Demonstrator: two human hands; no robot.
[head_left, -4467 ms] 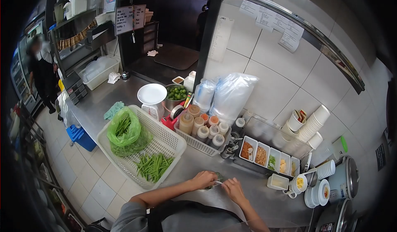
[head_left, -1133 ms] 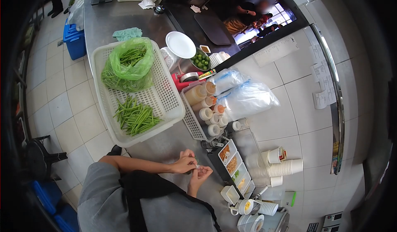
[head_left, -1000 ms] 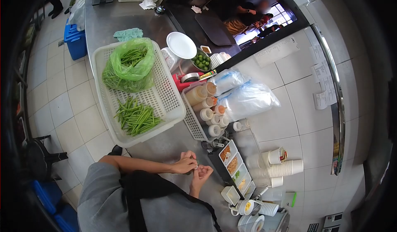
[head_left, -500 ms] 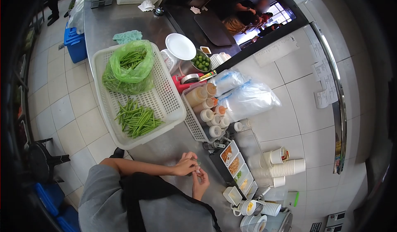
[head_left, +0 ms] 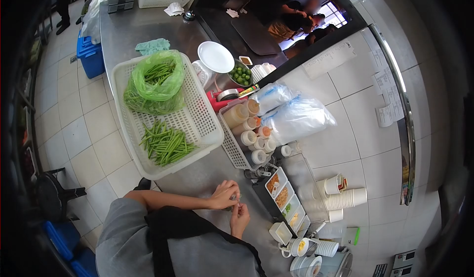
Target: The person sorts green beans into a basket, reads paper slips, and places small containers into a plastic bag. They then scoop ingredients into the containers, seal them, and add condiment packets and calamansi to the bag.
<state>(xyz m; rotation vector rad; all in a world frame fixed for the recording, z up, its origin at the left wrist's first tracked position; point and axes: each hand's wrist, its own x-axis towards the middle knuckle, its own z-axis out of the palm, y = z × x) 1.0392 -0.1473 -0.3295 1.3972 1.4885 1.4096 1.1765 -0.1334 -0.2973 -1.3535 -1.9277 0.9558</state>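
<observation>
My left hand (head_left: 224,196) and my right hand (head_left: 239,218) are close together above the steel counter (head_left: 192,178). The fingers of both are closed in a pinch, fingertips nearly meeting. Whatever they hold, if anything, is too small to make out. Beyond my left hand stands a white perforated basket (head_left: 201,114). In its near part lies a loose heap of green beans (head_left: 169,143). An open green plastic bag (head_left: 160,86), also with green beans inside, sits at its far end.
Right of the basket stand a crate of squeeze bottles (head_left: 248,128), a bowl of green limes (head_left: 240,74) and a white plate (head_left: 216,57). Topping containers (head_left: 285,200) and cups (head_left: 326,249) flank my right hand. A teal cloth (head_left: 153,46) lies beyond the basket.
My hands have shifted slightly, with the fingertips still close together. The view has moved a little. People beyond the serving window have changed position.
</observation>
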